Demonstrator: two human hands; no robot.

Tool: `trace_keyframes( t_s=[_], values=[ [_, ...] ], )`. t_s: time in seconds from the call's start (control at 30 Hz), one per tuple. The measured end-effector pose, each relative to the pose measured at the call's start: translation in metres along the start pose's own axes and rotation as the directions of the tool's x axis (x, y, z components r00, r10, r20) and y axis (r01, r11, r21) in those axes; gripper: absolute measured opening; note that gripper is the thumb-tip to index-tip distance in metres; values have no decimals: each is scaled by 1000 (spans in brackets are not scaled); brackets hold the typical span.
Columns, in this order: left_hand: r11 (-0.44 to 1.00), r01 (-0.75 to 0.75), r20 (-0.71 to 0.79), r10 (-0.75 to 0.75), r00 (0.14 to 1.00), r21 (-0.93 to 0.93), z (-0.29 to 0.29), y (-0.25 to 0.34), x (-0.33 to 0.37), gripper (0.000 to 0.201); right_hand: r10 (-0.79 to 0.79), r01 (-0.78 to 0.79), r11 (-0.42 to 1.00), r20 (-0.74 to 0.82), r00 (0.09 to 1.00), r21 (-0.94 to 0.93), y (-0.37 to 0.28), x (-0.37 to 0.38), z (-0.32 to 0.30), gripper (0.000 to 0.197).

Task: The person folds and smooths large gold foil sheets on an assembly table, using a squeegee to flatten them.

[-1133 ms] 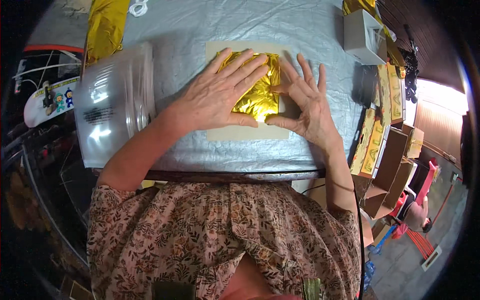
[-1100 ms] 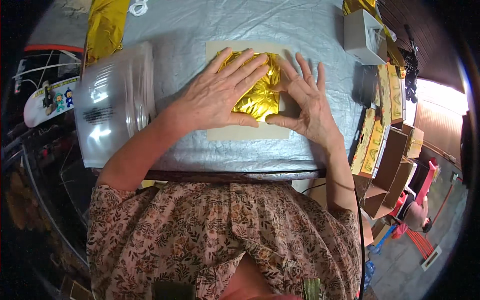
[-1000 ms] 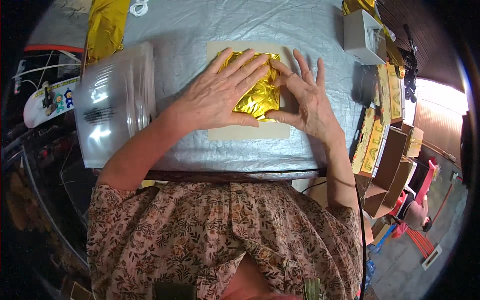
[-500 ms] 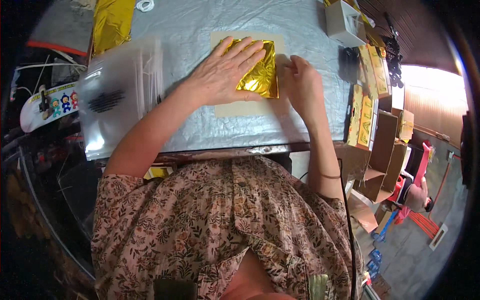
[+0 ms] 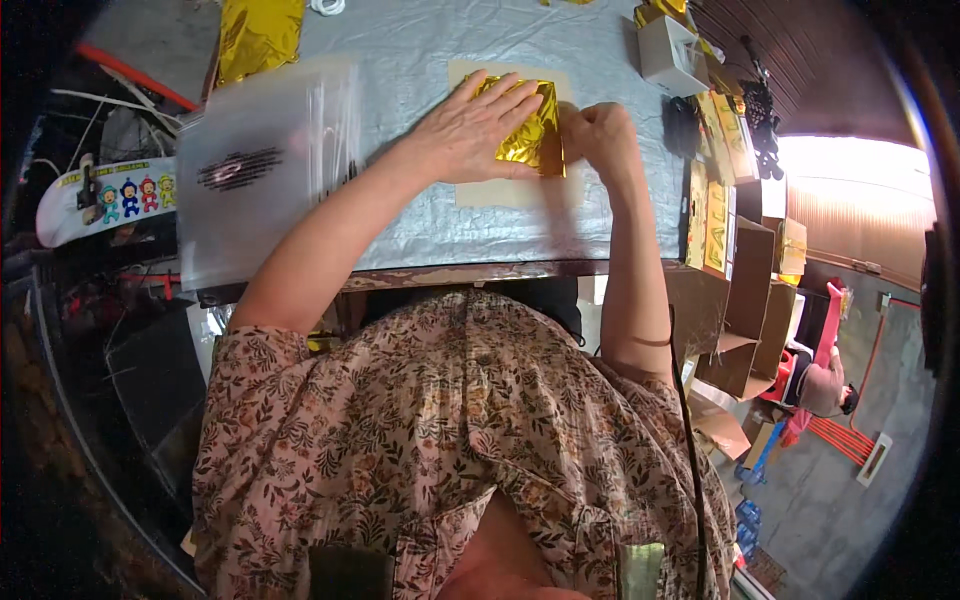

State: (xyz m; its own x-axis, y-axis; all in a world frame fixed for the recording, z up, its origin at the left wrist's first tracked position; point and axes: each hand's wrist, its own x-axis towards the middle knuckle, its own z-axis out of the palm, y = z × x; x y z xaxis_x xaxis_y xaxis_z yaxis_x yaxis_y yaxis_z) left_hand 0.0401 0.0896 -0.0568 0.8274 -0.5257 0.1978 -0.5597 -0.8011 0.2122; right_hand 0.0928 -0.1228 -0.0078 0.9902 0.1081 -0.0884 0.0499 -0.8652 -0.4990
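Flat on a shiny gold foil sheet (image 5: 541, 138) lies my left hand (image 5: 465, 132), its fingers stretched out toward the far edge. Under the foil is a beige board (image 5: 487, 194), a little larger than the foil, on the silver-grey table cover (image 5: 420, 235). My right hand (image 5: 604, 138) is curled closed by the foil's right edge, slightly blurred. Whether its fingertips pinch the foil's edge or something else is hidden. The left hand covers much of the foil's left part.
Left of my arm lies a stack of clear plastic bags (image 5: 270, 215). More gold foil (image 5: 258, 40) sits at the far left corner. A white box (image 5: 668, 60), printed yellow boxes (image 5: 710, 220) and open cardboard boxes (image 5: 748, 300) line the right side. Another person (image 5: 825, 385) is farther right.
The whole view has shifted a little. My right hand has come closer to the foil's right edge, its fingers more curled. My left hand stays flat on the foil.
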Motion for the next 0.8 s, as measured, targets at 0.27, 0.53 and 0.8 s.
trace_keyframes(
  t_s=[0.27, 0.53, 0.8],
  values=[
    [1000, -28, -37, 28, 999, -6, 3, -2, -1, 105, 122, -275, 849, 339, 933, 451, 21, -4, -10, 26],
    [999, 4, -162, -12, 987, -51, -2, -2, 1, 101, 2, -221, 629, 283, 959, 745, 37, -14, 2, 19],
    [-77, 242, 243, -557, 794, -967, -63, 30, -24, 62, -76, -296, 348, 342, 937, 889, 76, -29, -23, 21]
  ],
)
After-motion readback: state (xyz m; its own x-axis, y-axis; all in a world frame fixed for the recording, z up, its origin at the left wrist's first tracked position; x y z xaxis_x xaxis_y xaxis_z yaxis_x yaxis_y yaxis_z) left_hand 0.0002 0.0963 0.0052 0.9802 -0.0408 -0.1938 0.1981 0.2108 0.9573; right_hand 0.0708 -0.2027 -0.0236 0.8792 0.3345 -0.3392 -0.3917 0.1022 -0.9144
